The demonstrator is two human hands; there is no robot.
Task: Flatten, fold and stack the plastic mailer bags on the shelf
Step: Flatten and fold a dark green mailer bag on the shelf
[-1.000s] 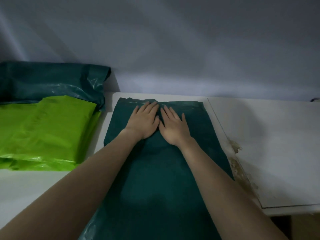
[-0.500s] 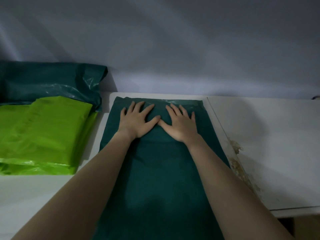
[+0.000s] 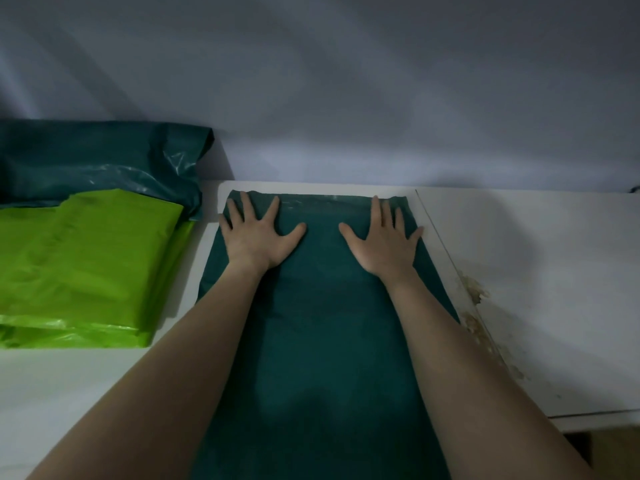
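Flattening is the step in hand: the left hand (image 3: pixel 258 237) and right hand (image 3: pixel 384 242) lie palm down, each grip spread wide and holding nothing, near the far corners of the dark green mailer bag (image 3: pixel 322 341) stretched lengthwise on the white shelf (image 3: pixel 536 271). Next comes folding, which I judge calls for pinching an edge. No containers show; a lime green stack (image 3: pixel 83 265) lies left, overlapping another dark green bag (image 3: pixel 86 161).
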